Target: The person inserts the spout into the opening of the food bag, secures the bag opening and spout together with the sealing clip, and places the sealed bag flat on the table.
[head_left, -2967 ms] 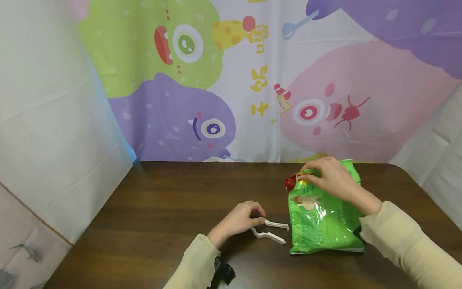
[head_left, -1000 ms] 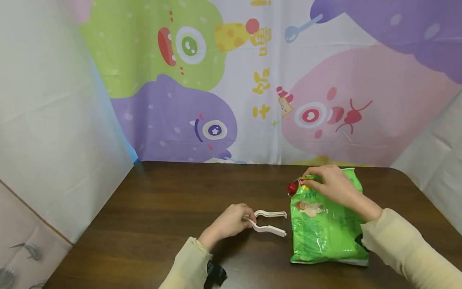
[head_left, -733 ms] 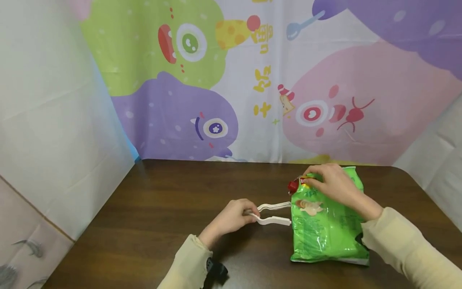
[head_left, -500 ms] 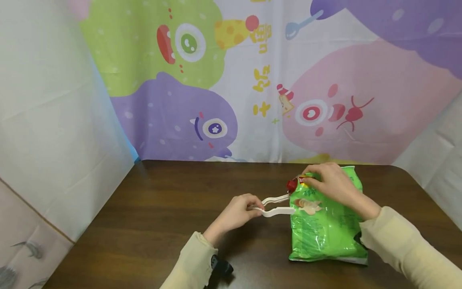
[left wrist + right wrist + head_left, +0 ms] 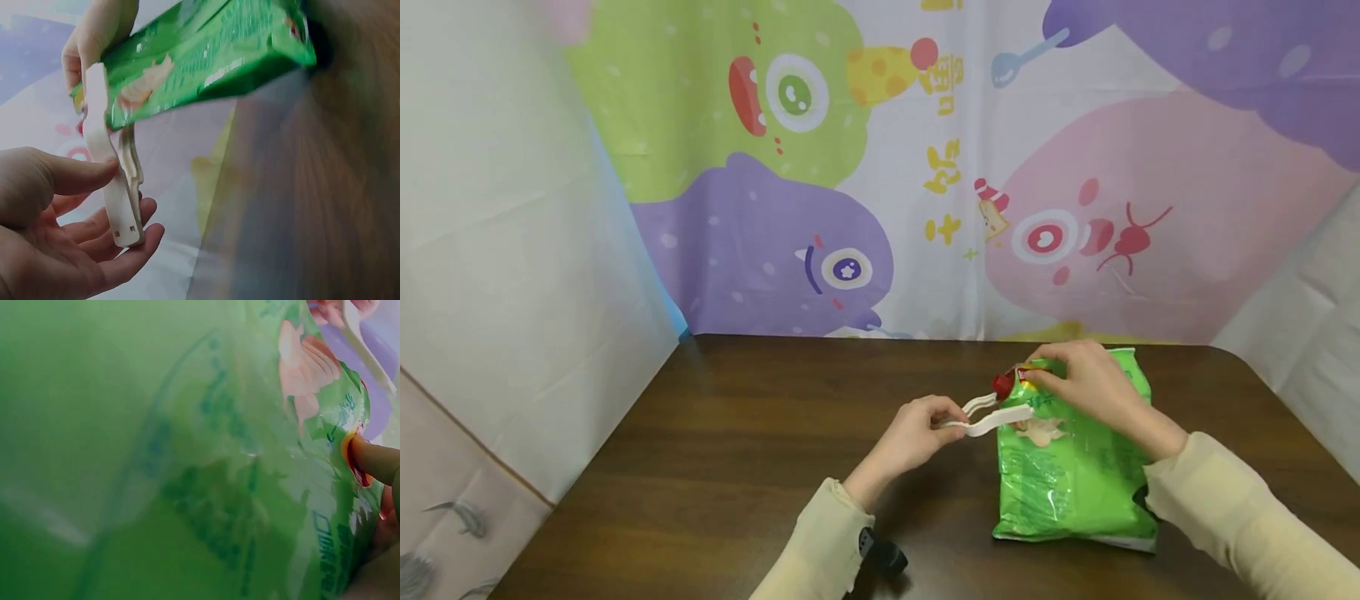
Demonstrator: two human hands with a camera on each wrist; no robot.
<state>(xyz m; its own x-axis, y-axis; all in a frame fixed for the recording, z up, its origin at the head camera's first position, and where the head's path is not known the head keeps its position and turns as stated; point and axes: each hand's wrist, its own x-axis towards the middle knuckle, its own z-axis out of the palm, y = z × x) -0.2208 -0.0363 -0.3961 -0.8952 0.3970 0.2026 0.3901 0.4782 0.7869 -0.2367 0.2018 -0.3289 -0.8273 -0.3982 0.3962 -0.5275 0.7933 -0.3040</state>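
A white bag clip (image 5: 1003, 417) with its two arms spread apart is held in my left hand (image 5: 913, 437), thumb on one side and fingers on the other near its hinge. The arms reach to the left edge of a glossy green bag (image 5: 1075, 475), one in front and one behind, just below its red top corner (image 5: 1002, 385). My right hand (image 5: 1097, 387) pinches the bag by its upper part, thumb (image 5: 375, 459) on the printed front. In the left wrist view the clip's hinge end (image 5: 125, 234) points down between thumb and fingers.
The bag hangs upright over a dark brown wooden table (image 5: 737, 467). Behind the table hangs a cartoon-printed curtain (image 5: 820, 250), with pale cloth (image 5: 512, 208) at the left side. A black wrist camera (image 5: 883, 557) hangs under the left sleeve.
The left hand has raised the clip and moved it right, from beside the bag's lower left to its upper left edge. The right hand still pinches the bag, which has lowered slightly.
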